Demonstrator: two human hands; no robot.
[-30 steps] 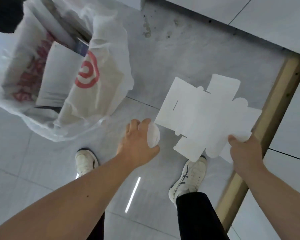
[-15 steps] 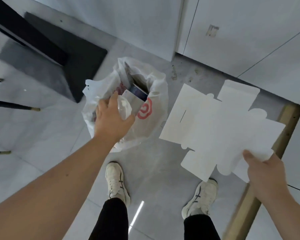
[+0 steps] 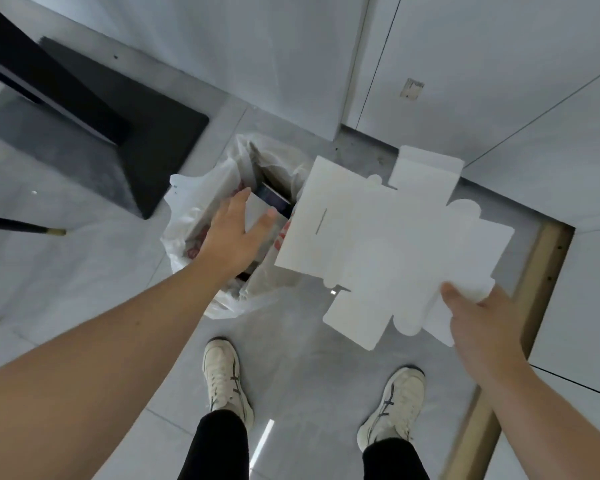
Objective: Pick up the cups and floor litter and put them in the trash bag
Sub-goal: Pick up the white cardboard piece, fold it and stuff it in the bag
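From the head view, a flattened white die-cut cardboard box blank (image 3: 388,244) with rounded tabs and a thin slit is held up in the air over the grey tiled floor (image 3: 309,375), just right of a thin translucent white plastic trash bag (image 3: 194,216) with red print, its near corner pinched by the right hand (image 3: 482,327), thumb on top. The bag is seen sitting open on the floor, packed with paper and a dark box. The left hand (image 3: 232,237) is spread open over the bag's mouth, fingers loose, nothing gripped. Two white sneakers (image 3: 226,379) are visible below.
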